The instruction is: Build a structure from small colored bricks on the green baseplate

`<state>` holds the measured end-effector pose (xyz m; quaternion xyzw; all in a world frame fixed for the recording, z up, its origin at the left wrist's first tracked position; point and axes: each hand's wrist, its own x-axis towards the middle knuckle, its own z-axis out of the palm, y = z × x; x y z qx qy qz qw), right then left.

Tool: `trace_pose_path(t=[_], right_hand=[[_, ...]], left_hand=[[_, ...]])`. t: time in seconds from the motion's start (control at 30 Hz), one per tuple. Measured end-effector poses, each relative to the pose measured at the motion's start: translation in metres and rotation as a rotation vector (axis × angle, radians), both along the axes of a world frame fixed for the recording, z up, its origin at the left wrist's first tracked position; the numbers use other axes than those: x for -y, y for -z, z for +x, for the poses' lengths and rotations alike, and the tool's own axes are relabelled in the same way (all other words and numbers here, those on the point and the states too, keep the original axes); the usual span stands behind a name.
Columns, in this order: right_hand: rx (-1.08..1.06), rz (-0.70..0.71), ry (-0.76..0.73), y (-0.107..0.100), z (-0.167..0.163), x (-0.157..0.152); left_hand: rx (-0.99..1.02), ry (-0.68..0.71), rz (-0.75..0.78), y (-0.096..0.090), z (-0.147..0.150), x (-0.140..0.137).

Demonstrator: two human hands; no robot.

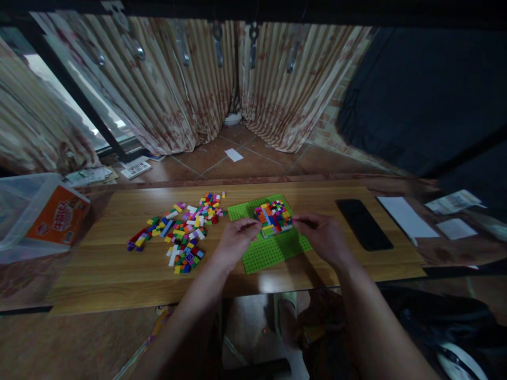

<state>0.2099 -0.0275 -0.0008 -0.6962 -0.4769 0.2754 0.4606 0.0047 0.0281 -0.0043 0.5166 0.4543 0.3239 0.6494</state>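
Note:
A block built of many-coloured toy bricks (pixel 275 215) is over the green studded baseplate (pixel 273 256); I cannot tell whether it is attached there. At the block's left edge, my left hand (pixel 238 237) is closed, thumb and fingertips together against it. My right hand (pixel 322 235) is closed in a pinch at the opposite edge, fingertips at the block's side. Anything small between the fingertips is hidden. Left of the baseplate, loose toy bricks (pixel 194 216) lie scattered in a long heap.
The wooden table (pixel 130 285) carries a black phone-like slab (pixel 364 224) on the right. Beyond its left end stands a clear plastic bin (pixel 24 211) with an orange label. White paper (pixel 406 216) lies off to the right. Striped curtains (pixel 178 89) hang behind.

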Motion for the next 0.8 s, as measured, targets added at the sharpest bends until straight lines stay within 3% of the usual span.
trace_pose_path(t=[0.4, 0.8], right_hand=[[0.215, -0.012, -0.048, 0.0008, -0.0049, -0.0032], [0.201, -0.025, 0.005, 0.0068, -0.0075, -0.01]], left_hand=[[-0.073, 0.045, 0.017, -0.0037, -0.0037, 0.0009], [-0.112, 0.069, 0.059, -0.0081, -0.0063, 0.001]])
